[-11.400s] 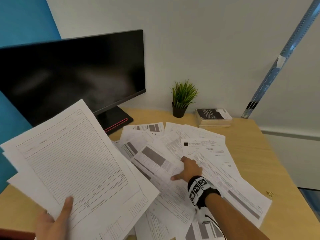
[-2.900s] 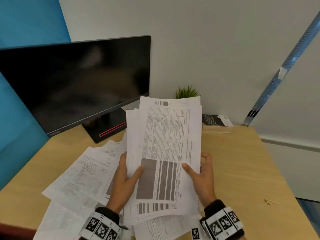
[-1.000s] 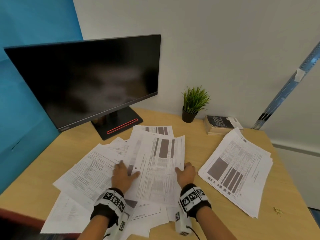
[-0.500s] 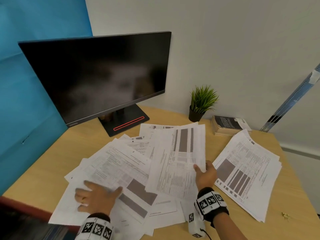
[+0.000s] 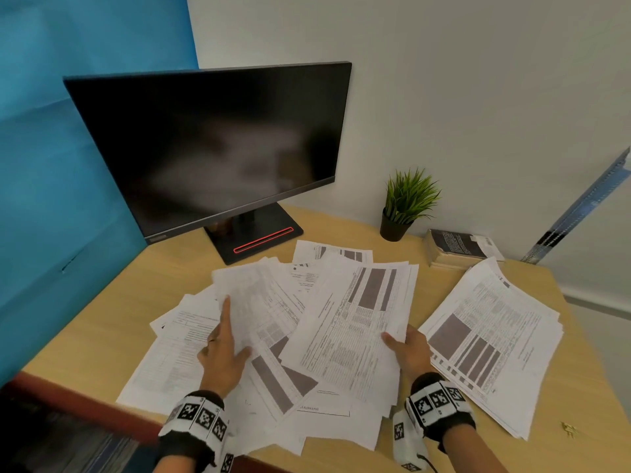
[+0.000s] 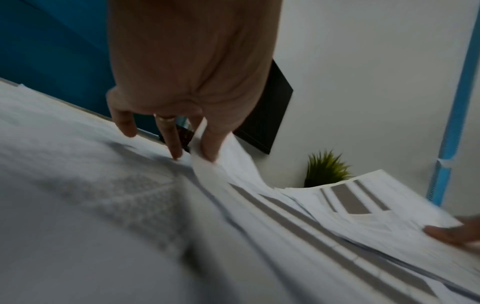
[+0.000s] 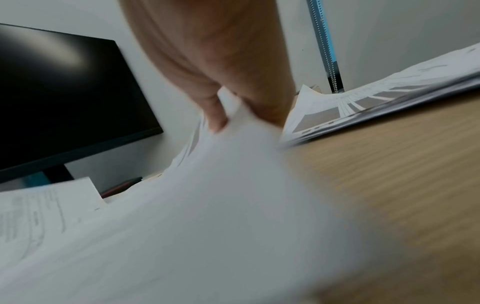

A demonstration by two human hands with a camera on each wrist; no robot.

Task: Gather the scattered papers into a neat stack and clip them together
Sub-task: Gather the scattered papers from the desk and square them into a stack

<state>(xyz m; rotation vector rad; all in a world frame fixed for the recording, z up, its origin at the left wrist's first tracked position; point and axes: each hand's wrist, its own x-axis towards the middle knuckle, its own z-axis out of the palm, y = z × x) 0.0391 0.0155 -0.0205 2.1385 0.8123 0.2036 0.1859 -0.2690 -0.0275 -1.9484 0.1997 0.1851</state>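
On the light wooden table [image 5: 345, 230], our right hand [image 5: 409, 349] pinches a white printed sheet [image 5: 355, 322] at its edge; our left hand [image 5: 222, 356] grips another printed page [image 5: 252, 302] between thumb and fingers [image 6: 210, 144].

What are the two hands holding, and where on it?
The right hand pinches a printed sheet at its right edge. The left hand grips another sheet at its left edge.
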